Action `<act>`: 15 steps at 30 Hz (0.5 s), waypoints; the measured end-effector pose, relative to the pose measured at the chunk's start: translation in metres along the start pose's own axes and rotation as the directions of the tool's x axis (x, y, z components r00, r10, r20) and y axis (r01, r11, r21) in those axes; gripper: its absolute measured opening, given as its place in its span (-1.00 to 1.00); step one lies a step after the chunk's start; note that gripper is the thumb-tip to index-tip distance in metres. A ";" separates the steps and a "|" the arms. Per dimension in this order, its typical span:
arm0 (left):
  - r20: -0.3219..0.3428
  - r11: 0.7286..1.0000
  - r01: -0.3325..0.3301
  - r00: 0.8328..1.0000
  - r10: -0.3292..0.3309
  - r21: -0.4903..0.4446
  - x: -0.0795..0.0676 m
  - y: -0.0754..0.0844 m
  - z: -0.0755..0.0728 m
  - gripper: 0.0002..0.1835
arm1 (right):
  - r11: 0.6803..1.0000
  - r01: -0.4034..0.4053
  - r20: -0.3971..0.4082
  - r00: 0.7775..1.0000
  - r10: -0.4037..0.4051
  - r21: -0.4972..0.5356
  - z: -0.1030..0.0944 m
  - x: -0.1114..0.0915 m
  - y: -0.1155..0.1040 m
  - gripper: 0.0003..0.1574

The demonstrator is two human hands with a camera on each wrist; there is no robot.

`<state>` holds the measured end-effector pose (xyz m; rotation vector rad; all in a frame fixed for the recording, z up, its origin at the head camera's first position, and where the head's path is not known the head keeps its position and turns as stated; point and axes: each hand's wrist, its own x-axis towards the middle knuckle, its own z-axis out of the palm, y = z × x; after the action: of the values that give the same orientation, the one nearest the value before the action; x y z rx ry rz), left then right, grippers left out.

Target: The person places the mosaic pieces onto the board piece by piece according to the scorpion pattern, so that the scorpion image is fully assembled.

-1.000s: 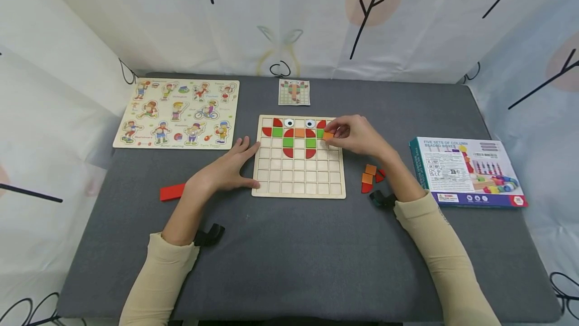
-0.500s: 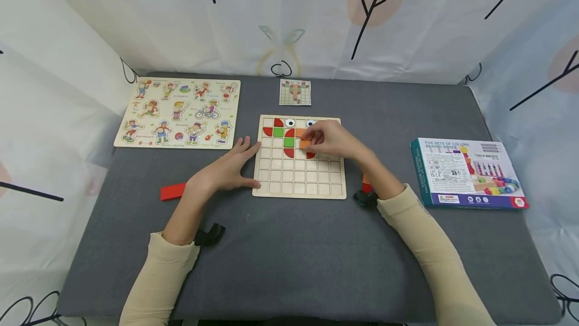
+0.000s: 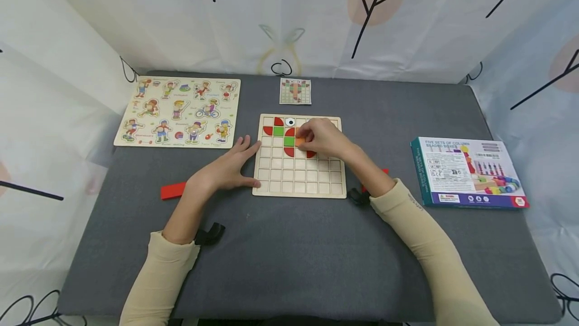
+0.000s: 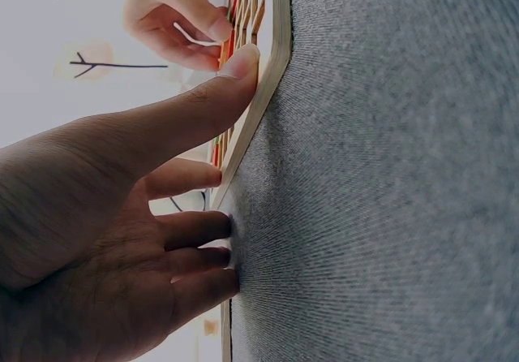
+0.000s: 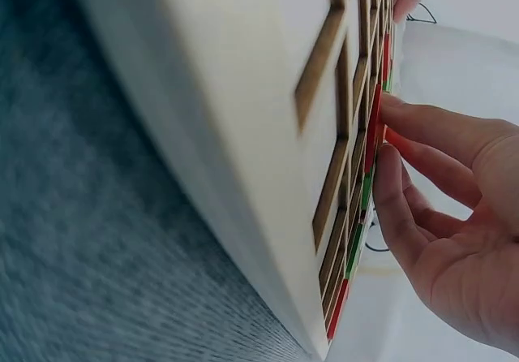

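Note:
A wooden grid board point(image 3: 299, 190) lies mid-table with red, green and eye-patterned tiles in its upper rows. My right hand point(image 3: 324, 138) pinches a small orange square tile point(image 3: 299, 142) at a middle-column cell, between the green tiles. In the right wrist view, the thumb and fingertips of that hand point(image 5: 462, 187) meet low over the grid; the tile is mostly hidden there. Spread along the board's left edge, my left hand point(image 3: 226, 165) touches it with thumb and fingertips. The left wrist view has this thumb point(image 4: 186, 118) against the board's side.
Behind the board lies a small pattern card point(image 3: 295, 91). A picture puzzle board point(image 3: 178, 112) is at the back left, a boxed toy set point(image 3: 470, 173) at the right. A red block point(image 3: 173, 191) sits beside my left wrist. Loose tiles point(image 3: 385, 171) are partly hidden by my right forearm.
My right hand has carried the orange tile leftward from the board's right side to the middle column and lowered it slightly. My left hand has stayed at the board's edge.

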<state>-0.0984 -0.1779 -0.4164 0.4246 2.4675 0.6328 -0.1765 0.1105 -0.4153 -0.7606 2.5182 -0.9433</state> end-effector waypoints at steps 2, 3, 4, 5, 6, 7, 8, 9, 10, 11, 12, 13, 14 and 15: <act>0.000 1.000 -0.001 1.000 0.001 0.001 0.000 0.000 0.000 0.23 | 1.000 -0.006 -0.006 1.000 0.006 -0.006 0.000 0.000 -0.001 -0.72; 0.000 1.000 0.000 1.000 0.000 0.000 0.000 0.000 -0.001 0.23 | 1.000 -0.009 -0.005 1.000 0.009 -0.007 0.000 -0.001 -0.001 -0.72; 0.000 1.000 0.000 1.000 0.000 0.000 -0.001 0.000 -0.001 0.23 | 1.000 -0.011 -0.006 1.000 0.011 -0.009 -0.001 -0.001 -0.001 -0.72; 0.000 1.000 -0.001 1.000 0.001 0.001 -0.001 0.000 -0.001 0.23 | 1.000 -0.013 -0.006 1.000 0.012 -0.008 -0.001 -0.002 -0.001 -0.71; 0.001 1.000 -0.001 1.000 0.001 0.000 -0.001 0.000 -0.001 0.23 | 1.000 -0.015 -0.009 1.000 0.015 -0.010 -0.002 -0.003 -0.001 -0.71; 0.001 1.000 -0.001 1.000 0.001 0.000 -0.001 0.000 -0.001 0.23 | 1.000 -0.015 -0.014 1.000 0.015 -0.016 -0.003 -0.004 -0.001 -0.70; 0.002 1.000 -0.002 1.000 0.002 0.001 -0.001 0.000 -0.001 0.23 | 1.000 -0.015 -0.023 1.000 0.015 -0.021 -0.004 -0.005 0.000 -0.69; 0.002 1.000 -0.001 1.000 0.001 0.001 -0.001 0.000 -0.001 0.23 | 0.999 -0.018 -0.037 0.999 0.017 -0.029 -0.005 -0.006 0.001 -0.69; 0.003 1.000 -0.001 1.000 0.001 0.001 0.000 0.000 0.000 0.23 | 0.999 -0.021 -0.052 0.998 0.019 -0.036 -0.007 -0.007 0.002 -0.68; 0.003 1.000 0.000 1.000 0.000 0.001 0.000 0.000 0.000 0.23 | 0.999 -0.026 -0.066 0.998 0.023 -0.041 -0.008 -0.007 0.004 -0.68; 0.004 1.000 0.002 1.000 -0.002 0.002 0.000 0.001 0.000 0.23 | 0.998 -0.032 -0.079 0.996 0.028 -0.048 -0.009 -0.008 0.006 -0.68; 0.004 1.000 0.004 1.000 -0.004 0.003 0.000 0.001 0.000 0.23 | 0.998 -0.038 -0.087 0.996 0.033 -0.051 -0.010 -0.008 0.007 -0.67; 0.005 1.000 0.006 1.000 -0.006 0.004 0.000 0.001 0.000 0.23 | 0.998 -0.044 -0.091 0.995 0.039 -0.050 -0.011 -0.009 0.009 -0.66; 0.005 1.000 0.008 1.000 -0.008 0.004 0.000 0.001 0.000 0.23 | 0.998 -0.047 -0.093 0.995 0.042 -0.051 -0.011 -0.009 0.011 -0.65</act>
<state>-0.0986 -0.1771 -0.4158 0.4176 2.4652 0.6229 -0.1787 0.1286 -0.4133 -0.6887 2.6377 -0.9192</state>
